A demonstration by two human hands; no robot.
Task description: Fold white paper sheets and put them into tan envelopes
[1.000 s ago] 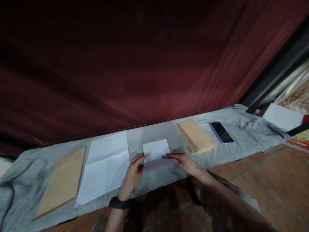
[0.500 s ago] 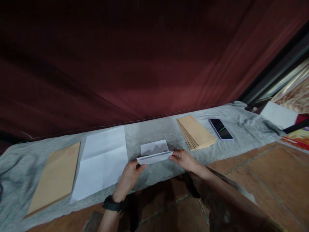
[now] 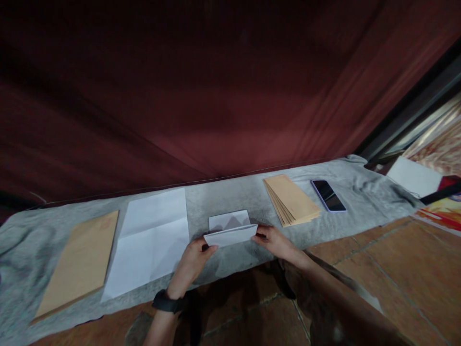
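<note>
A small white sheet of paper [image 3: 230, 228] lies on the grey cloth [image 3: 230, 192] in front of me, its near flap lifted and folded up toward the far half. My left hand [image 3: 192, 262] pinches the flap's left corner. My right hand [image 3: 275, 240] pinches its right corner. Both hands hold the same paper, thumbs under the raised edge. A dark band sits on my left wrist.
A larger unfolded white sheet [image 3: 149, 240] lies left of the paper, and a brown envelope [image 3: 77, 264] further left. A stack of brown envelopes [image 3: 291, 199] and a phone [image 3: 328, 195] lie to the right. A dark red curtain hangs behind. Tiled floor lies below.
The paper's near edge has been lifted off the cloth and folded upward. Both hands moved from lying on the paper to pinching its corners.
</note>
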